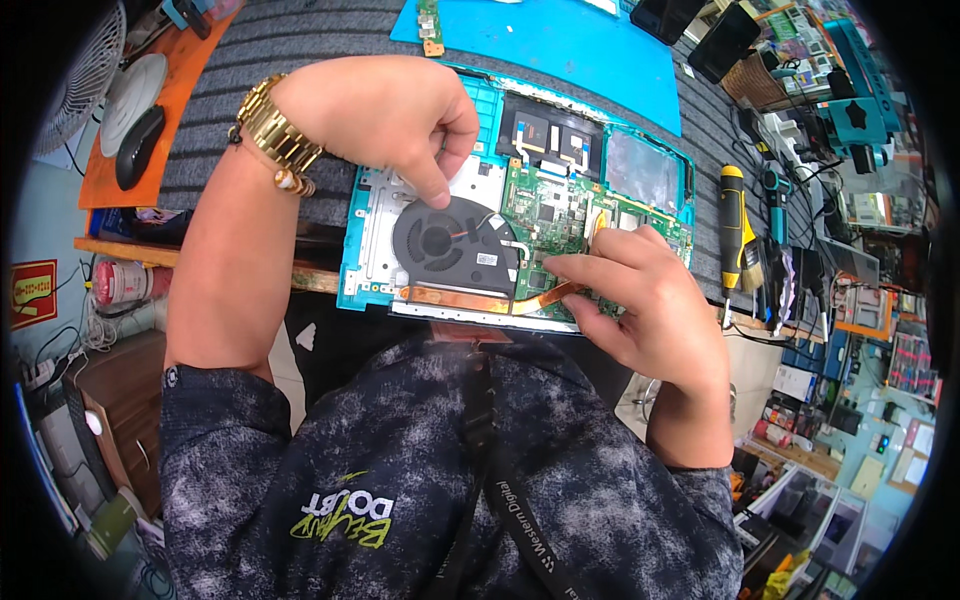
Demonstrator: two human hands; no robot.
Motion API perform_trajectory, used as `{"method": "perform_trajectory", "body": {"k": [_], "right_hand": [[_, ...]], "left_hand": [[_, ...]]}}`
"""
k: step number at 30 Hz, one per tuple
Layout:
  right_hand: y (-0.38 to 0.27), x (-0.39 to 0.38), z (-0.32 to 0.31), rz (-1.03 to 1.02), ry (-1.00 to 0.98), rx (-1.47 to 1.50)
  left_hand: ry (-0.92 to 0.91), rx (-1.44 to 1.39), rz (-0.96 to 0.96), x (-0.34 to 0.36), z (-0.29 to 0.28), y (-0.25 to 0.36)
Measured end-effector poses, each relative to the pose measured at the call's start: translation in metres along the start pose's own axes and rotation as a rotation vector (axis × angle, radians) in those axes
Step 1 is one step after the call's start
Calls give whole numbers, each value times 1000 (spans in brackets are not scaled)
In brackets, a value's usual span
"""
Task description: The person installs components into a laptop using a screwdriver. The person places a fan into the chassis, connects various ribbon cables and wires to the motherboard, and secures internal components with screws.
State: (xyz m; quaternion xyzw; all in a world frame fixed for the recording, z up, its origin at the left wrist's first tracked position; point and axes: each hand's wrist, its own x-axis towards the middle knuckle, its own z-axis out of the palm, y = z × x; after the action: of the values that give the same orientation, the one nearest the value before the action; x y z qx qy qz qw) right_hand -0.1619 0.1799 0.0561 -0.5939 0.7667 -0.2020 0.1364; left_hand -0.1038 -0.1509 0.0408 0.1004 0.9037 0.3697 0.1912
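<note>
- Left hand [385,115], fingers bunched together, is pressing a fingertip on the black cooling fan [452,245].
- Right hand [640,300] is pinching the copper heat pipe [470,298] near the green circuit board [560,205].

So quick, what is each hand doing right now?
Left hand: fingers curled, fingertip pressing on the black cooling fan, holding nothing.
Right hand: fingers pinching the copper heat pipe.
</note>
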Motion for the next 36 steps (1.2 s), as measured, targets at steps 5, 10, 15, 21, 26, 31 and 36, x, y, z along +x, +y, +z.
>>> {"method": "perform_trajectory", "body": {"k": [5,10,15,21,26,31,36], "right_hand": [[4,9,4,29,76,-63],[1,14,9,62,63,-92],[0,16,12,39,62,-88],[2,17,16,-19,93,-61],[4,16,19,-31,93,-52],[5,16,18,-34,102,-63],[3,15,7,12,111,-90]], "left_hand": [[29,-37,57,3,3,1],[-1,-39,132,9,6,5],[90,-13,161,6,3,4],[56,-45,163,11,13,8],[61,-10,229,18,24,10],[72,6,284,20,27,8],[74,-7,282,22,30,8]]}}
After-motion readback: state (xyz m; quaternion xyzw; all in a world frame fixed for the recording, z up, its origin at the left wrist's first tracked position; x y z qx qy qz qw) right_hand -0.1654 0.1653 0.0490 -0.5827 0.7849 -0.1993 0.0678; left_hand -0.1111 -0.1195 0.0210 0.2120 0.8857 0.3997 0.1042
